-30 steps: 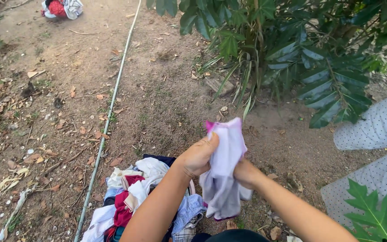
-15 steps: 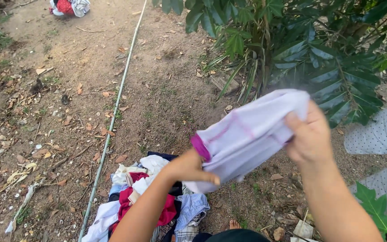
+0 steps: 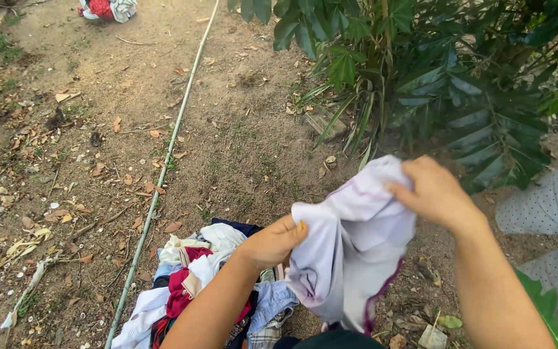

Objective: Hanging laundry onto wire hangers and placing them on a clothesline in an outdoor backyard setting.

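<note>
Both hands grip one pale lilac garment (image 3: pixel 350 239) with magenta trim, held in the air at the lower centre of the view. The left hand (image 3: pixel 272 242) is closed on the garment's left edge, thumb on top of the cloth. The right hand (image 3: pixel 431 190) is closed on its upper right corner, at 2 o'clock from the left hand. The hands are apart, with the cloth bunched between them and hanging below.

A heap of mixed laundry (image 3: pixel 195 284), white, red and blue, lies on the bare earth at 8 o'clock from the garment. A long thin pole (image 3: pixel 163 174) lies on the ground at 10 o'clock. Green foliage (image 3: pixel 434 71) stands at 1 o'clock. A dotted grey cloth (image 3: pixel 553 203) hangs at 3 o'clock. A second clothing bundle (image 3: pixel 108 9) sits at 11 o'clock, far off.
</note>
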